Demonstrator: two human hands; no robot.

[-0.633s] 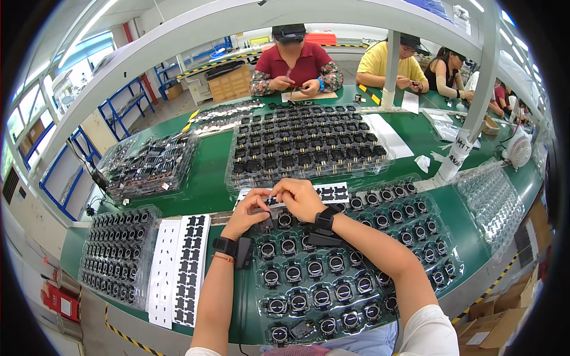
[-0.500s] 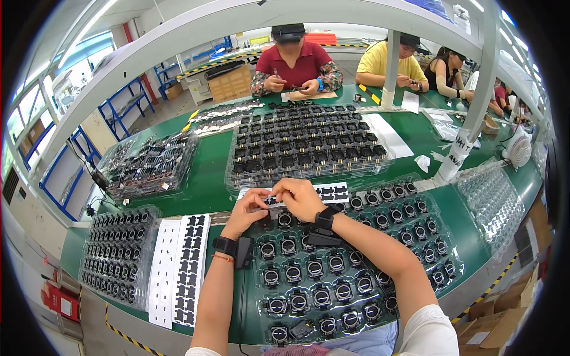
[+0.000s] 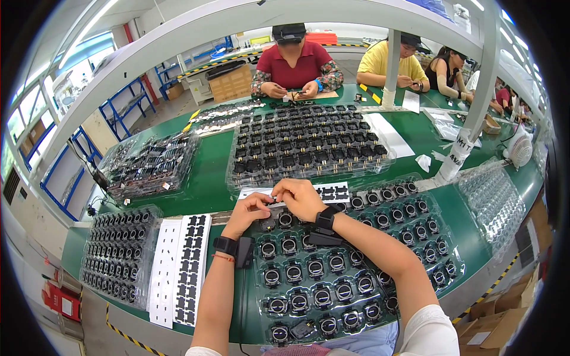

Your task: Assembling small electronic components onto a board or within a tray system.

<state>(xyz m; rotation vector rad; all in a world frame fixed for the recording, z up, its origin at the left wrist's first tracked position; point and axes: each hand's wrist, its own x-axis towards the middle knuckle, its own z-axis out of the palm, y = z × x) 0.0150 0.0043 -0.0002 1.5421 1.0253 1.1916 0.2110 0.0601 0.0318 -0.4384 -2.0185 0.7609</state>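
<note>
My left hand (image 3: 248, 212) and my right hand (image 3: 300, 198) meet with bent, pinched fingers at the far edge of a clear plastic tray (image 3: 350, 267). Whatever lies between either hand's fingertips is too small to make out. Behind and under the fingers lies a white sheet with black die-cut stickers (image 3: 333, 193), partly hidden by my right hand. Round black housings with ring-shaped centres (image 3: 321, 296) fill the tray's pockets. A dark squarish part (image 3: 268, 223) sits just below my left fingers. Each wrist wears a black strap with a small device.
Left of my forearm lie a sheet of black stickers (image 3: 191, 267), a white sheet (image 3: 163, 267) and another tray of round housings (image 3: 119, 252). Farther off stand a tray of black frames (image 3: 309, 139) and stacked trays of small parts (image 3: 148, 166). A post (image 3: 460, 142) rises at right; co-workers sit opposite.
My left fingers have shifted slightly, and the dark part below them shows more clearly. My right hand stays nearly still. Opposite, a co-worker's hand has lowered.
</note>
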